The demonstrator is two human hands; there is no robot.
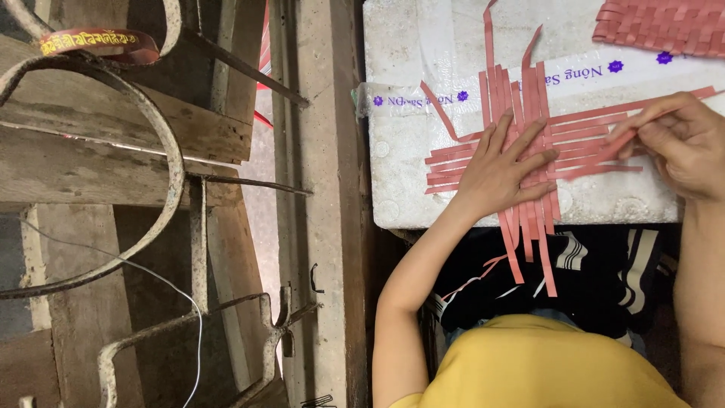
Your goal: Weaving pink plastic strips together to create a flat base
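The left hand [502, 170] is laid flat, fingers spread, on a partly woven mat of pink strips [529, 143], which is pressed down against a white foam box [408, 151] used as the surface. Nothing is grasped by this hand. To the right of it, one loose pink strip [604, 147] is pinched between the fingertips of the right hand [680, 143], just where it enters the weave. Unwoven strip ends are seen trailing below the left hand, over the edge of the box and onto dark striped cloth [604, 272]. Beyond the right hand, at the far corner of the box, a finished woven piece [664, 26] is lying. Well to the left of both hands, rusty metal hoops [170, 151] and wooden boards [91, 166] are seen.
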